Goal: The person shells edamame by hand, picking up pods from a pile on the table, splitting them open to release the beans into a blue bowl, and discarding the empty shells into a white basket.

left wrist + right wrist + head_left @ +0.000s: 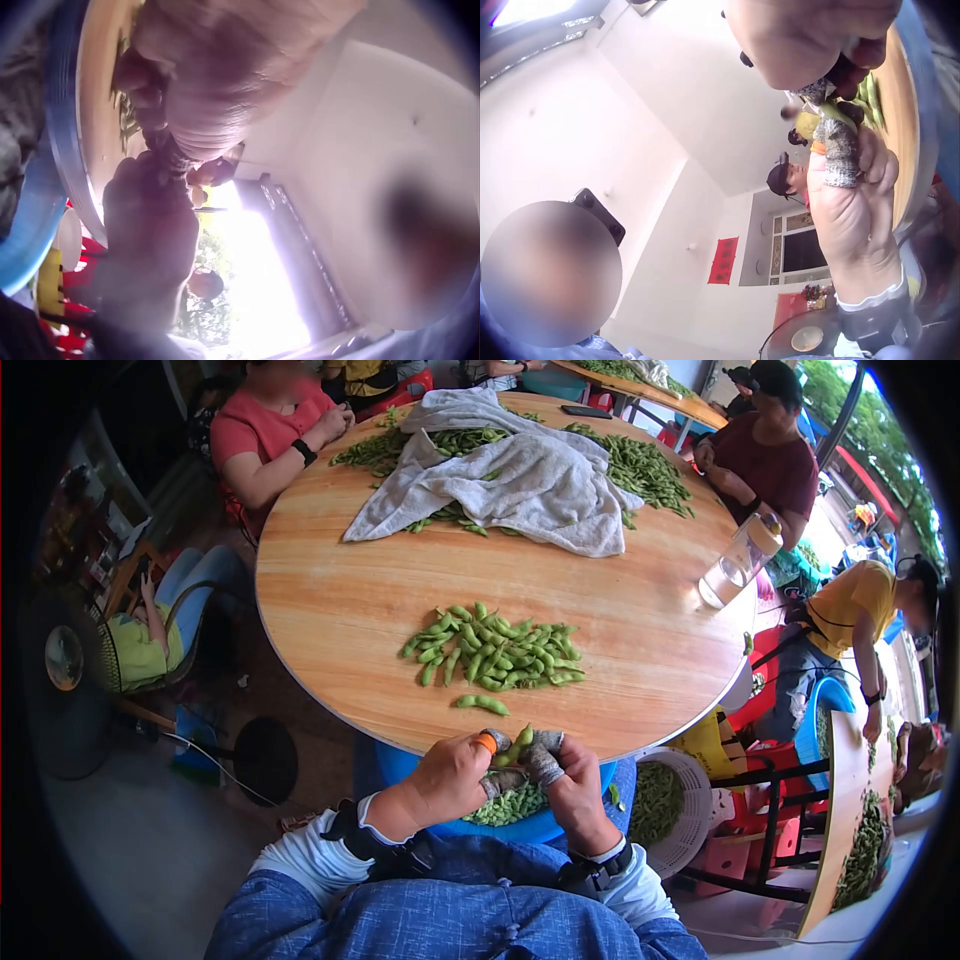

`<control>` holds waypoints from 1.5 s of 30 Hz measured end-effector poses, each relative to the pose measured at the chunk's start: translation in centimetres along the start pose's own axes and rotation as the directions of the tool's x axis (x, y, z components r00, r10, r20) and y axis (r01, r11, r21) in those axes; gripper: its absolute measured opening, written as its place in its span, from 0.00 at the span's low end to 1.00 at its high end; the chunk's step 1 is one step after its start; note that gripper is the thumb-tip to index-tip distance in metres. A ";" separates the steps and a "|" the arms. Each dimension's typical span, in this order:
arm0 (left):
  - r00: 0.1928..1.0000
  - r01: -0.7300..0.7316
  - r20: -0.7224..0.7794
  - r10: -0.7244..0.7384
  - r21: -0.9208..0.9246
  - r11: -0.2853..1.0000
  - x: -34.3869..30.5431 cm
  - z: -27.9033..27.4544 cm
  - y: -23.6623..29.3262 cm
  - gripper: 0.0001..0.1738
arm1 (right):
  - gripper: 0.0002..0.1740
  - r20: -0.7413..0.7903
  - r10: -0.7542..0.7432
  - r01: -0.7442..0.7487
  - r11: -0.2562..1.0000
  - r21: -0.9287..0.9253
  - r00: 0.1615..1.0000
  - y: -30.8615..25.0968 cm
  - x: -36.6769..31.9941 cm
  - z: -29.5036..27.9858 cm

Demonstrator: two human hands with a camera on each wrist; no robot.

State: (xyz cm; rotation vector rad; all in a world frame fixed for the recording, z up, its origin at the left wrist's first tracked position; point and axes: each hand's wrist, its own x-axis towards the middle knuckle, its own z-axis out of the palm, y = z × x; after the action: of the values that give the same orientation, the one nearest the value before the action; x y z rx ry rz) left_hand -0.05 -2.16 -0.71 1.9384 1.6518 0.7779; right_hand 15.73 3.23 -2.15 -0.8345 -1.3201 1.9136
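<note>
Both hands meet just off the near edge of the round table, with one green soybean pod (517,747) between their fingertips. My left hand (447,777) pinches the pod from the left, an orange band and grey wrapping on its fingers. From the right, my right hand (580,794) grips the pod, its thumb and finger wrapped in grey too. Under the hands sits a blue basin (545,827) holding shelled green beans (506,807). One loose pod (483,704) lies close to the hands, in front of a pile of pods (505,650).
Farther back on the wooden table (330,585), a grey towel (530,480) covers part of a larger pod heap. A water bottle (738,563) stands at the right. A white basket (690,800) of pods is beside the basin. Other people sit around.
</note>
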 end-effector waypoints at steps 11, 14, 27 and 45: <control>0.955 -0.102 -0.294 0.032 -0.227 0.969 -0.9 2.5 -2.6 0.10 | 0.08 0.121 -0.087 0.066 0.984 0.167 0.989 1.6 0.0 0.3; 0.974 0.051 -0.111 -0.199 -0.746 0.664 -0.2 1.8 -1.7 0.07 | 0.08 0.134 -0.087 0.064 0.985 0.163 0.987 1.2 0.0 0.1; 0.985 -0.119 -0.158 0.069 -0.330 0.936 0.3 0.4 -0.8 0.11 | 0.09 0.115 -0.025 0.040 0.991 -0.131 0.993 -0.7 -0.2 -0.2; 0.892 -0.411 -0.062 0.447 0.296 0.862 0.1 -1.0 -1.0 0.15 | 0.11 0.119 0.158 -0.161 0.987 0.016 0.980 -1.4 -0.6 -1.0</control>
State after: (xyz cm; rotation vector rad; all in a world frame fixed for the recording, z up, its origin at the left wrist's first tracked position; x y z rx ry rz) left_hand -1.40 -1.87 -0.65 2.5614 1.4727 0.8890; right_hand 17.12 3.62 -1.05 -0.8480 -1.3289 2.1292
